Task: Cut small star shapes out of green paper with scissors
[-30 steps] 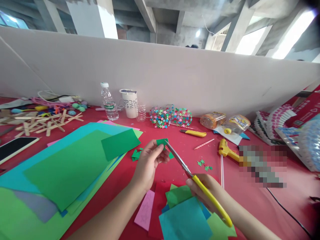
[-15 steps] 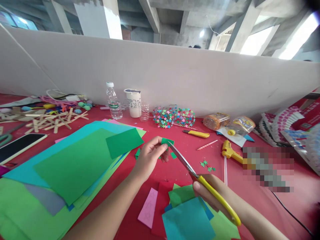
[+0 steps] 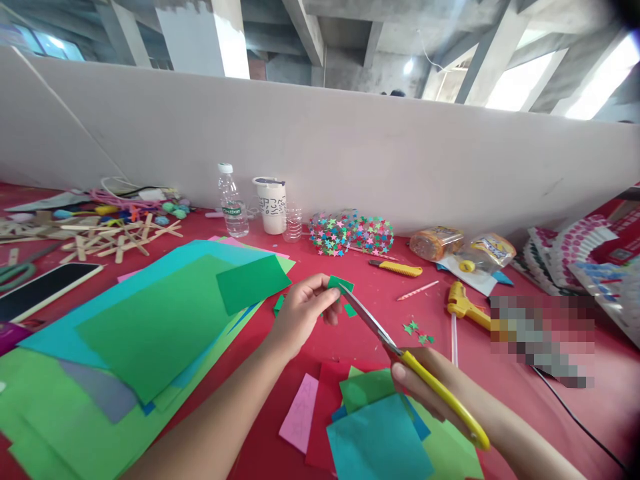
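Observation:
Pinched between the thumb and fingers of my left hand (image 3: 311, 308) is a small piece of green paper (image 3: 341, 284). My right hand (image 3: 425, 377) is closed around the yellow handles of a pair of scissors (image 3: 373, 323). Its blade tips meet the near right part of the green piece; the blades look almost closed. Small green paper scraps (image 3: 350, 310) lie on the red table (image 3: 370, 347) just behind and beside my left hand. Right of the blades are several small cut paper stars (image 3: 412, 327).
Stacked coloured sheets (image 3: 160, 320) cover the left side; more paper squares (image 3: 375, 433) lie in front. A star-covered plastic bottle (image 3: 333, 233), a water bottle (image 3: 233, 210) and a white cup (image 3: 271, 210) stand along the partition. A utility knife (image 3: 400, 268) and a glue gun (image 3: 463, 303) are at right.
The whole view has shifted slightly, so everything sits a little further right. Both hands keep the same hold on the green paper and the scissors.

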Demonstrator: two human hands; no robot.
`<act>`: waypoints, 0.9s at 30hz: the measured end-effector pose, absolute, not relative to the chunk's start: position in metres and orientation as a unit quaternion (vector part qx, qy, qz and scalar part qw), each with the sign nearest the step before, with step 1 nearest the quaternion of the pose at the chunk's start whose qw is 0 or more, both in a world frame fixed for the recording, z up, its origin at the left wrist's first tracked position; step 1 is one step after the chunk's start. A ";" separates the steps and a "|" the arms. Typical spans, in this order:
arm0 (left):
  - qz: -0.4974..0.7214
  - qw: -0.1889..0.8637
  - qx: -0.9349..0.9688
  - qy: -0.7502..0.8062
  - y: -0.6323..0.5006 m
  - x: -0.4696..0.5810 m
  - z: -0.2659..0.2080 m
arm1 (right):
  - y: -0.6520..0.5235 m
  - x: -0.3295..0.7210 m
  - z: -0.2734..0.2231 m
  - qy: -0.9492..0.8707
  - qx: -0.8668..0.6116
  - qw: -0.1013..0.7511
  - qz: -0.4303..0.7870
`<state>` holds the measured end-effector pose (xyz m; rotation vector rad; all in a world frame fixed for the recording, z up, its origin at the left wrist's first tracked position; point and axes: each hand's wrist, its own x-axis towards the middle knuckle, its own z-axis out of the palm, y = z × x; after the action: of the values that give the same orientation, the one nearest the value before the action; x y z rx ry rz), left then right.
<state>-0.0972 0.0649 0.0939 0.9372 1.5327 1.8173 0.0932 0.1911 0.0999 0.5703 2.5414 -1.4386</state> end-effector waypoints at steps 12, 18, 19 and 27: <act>0.700 0.311 0.325 0.555 0.066 -0.098 0.093 | 0.186 0.088 0.094 0.817 0.245 0.077 -0.516; 0.746 0.390 0.243 0.482 0.069 -0.090 0.088 | 0.179 0.089 0.091 0.806 0.253 0.036 -0.534; 0.751 0.393 0.234 0.475 0.069 -0.089 0.087 | 0.179 0.089 0.091 0.805 0.255 0.035 -0.535; 0.738 0.301 0.282 0.534 0.069 -0.089 0.092 | 0.187 0.085 0.085 0.821 0.250 0.066 -0.509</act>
<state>-0.0886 0.0686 0.0915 0.7496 1.4178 1.9578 0.0853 0.1875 0.0855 0.7540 2.4751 -1.5352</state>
